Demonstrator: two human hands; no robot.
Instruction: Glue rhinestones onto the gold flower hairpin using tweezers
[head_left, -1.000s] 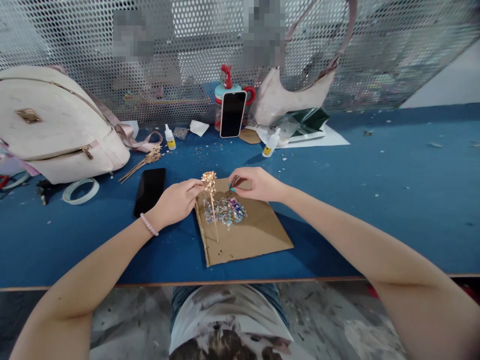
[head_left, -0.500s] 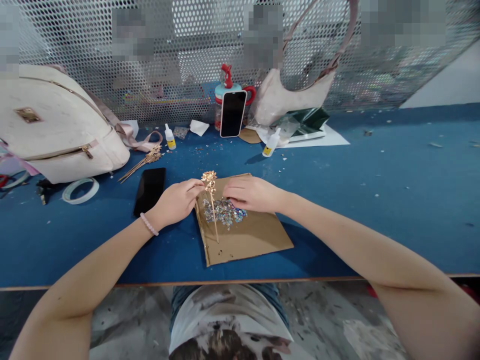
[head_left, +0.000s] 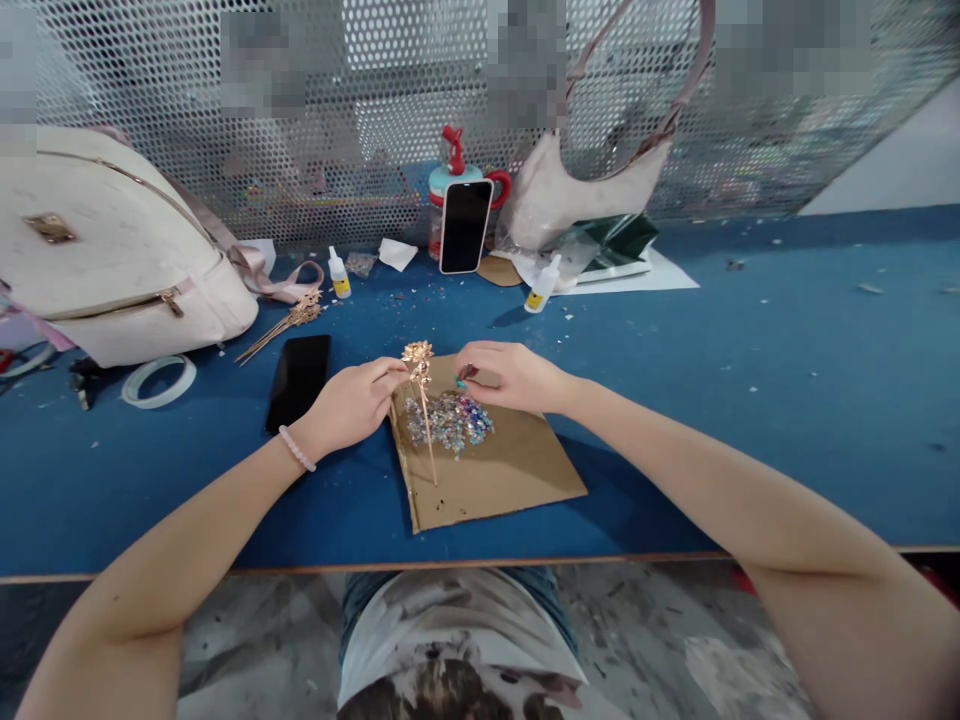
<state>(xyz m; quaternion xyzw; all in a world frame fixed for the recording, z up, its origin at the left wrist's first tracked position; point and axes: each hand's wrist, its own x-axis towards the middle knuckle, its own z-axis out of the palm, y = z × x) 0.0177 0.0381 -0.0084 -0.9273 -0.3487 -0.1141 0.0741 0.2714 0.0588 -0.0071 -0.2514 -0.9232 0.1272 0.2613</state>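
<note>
My left hand (head_left: 360, 403) pinches a gold flower hairpin (head_left: 418, 362) near its ornate top, and the long pin slants down over a cardboard sheet (head_left: 510, 470). On the cardboard lies a loose pile of small shiny gems (head_left: 450, 425), partly behind the pin. My right hand (head_left: 514, 375) is just above the pile's upper right edge, thumb and fingers closed around something small. A teal bit shows at its fingertips; what exactly it is, I cannot make out.
A black phone (head_left: 298, 382) lies left of the cardboard, near a tape roll (head_left: 159, 382) and more gold hairpins (head_left: 289, 322). Behind are two glue bottles (head_left: 339, 273), (head_left: 542, 285), an upright phone (head_left: 465, 228), a cup, a white backpack (head_left: 135, 250) and a handbag (head_left: 585, 190).
My right hand has risen slightly off the gem pile and shifted a little right, with a teal bit now showing at its fingertips. My left hand and the hairpin have stayed in place.
</note>
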